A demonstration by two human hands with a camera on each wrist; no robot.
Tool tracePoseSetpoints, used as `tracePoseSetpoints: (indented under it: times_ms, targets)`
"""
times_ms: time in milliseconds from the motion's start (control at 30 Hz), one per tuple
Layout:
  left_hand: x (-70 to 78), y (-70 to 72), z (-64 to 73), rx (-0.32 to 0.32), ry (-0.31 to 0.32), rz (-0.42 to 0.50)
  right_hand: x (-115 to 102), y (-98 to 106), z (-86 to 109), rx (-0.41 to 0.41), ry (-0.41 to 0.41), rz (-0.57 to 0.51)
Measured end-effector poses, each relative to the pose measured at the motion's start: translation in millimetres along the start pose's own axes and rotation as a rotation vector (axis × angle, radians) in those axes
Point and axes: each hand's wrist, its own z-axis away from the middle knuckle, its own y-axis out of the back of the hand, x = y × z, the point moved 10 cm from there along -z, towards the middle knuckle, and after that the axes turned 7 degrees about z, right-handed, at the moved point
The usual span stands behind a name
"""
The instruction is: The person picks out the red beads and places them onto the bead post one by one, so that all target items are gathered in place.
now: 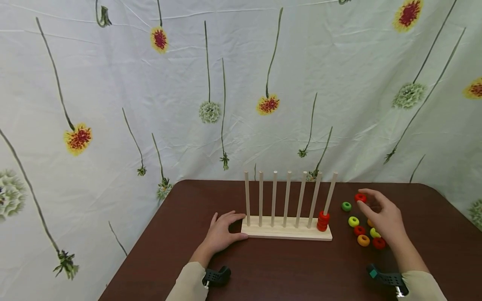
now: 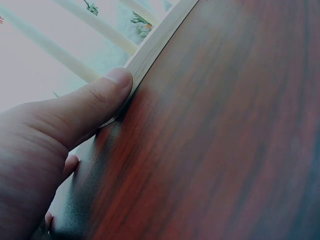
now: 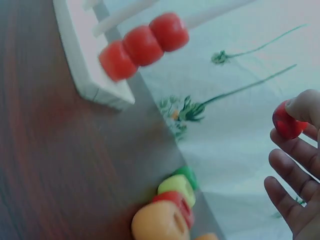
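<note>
A pale wooden peg stand (image 1: 286, 233) with a row of upright pegs stands on the table. My left hand (image 1: 221, 234) grips its left end, thumb on the front edge and index finger at the back; the thumb (image 2: 107, 92) also shows in the left wrist view. Three red beads (image 3: 142, 47) are stacked on the rightmost peg. Right of the stand, my right hand (image 1: 385, 215) pinches another red bead (image 3: 287, 120) between thumb and index finger, above the table, its other fingers spread apart from it.
Loose beads lie on the dark brown table (image 1: 297, 267) at the right: a green bead (image 1: 346, 206), a yellow-green bead (image 1: 353, 221), an orange bead (image 1: 363, 240), a red bead (image 1: 378, 243) and others. Behind the table hangs a flower-printed cloth (image 1: 241, 104).
</note>
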Motion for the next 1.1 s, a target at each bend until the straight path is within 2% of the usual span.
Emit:
tracePoseSetpoints:
  times_ms: [167, 433, 867, 1100]
  targets:
    - [0.1, 0.3, -0.4, 0.002, -0.002, -0.005, -13, 8, -1.6, 0.067, 0.017, -0.06]
    - [0.1, 0.8, -0.3, 0.001, -0.005, -0.01, -35, 17, -1.9, 0.073, 0.022, -0.095]
    - [1.8, 1.3, 0.6, 0.009, -0.014, -0.002, -71, 30, 1.8, 0.146, 0.092, -0.161]
    - [1.8, 0.7, 1.0, 0.008, -0.026, -0.003, -82, 36, 3.4, 0.172, 0.089, -0.18]
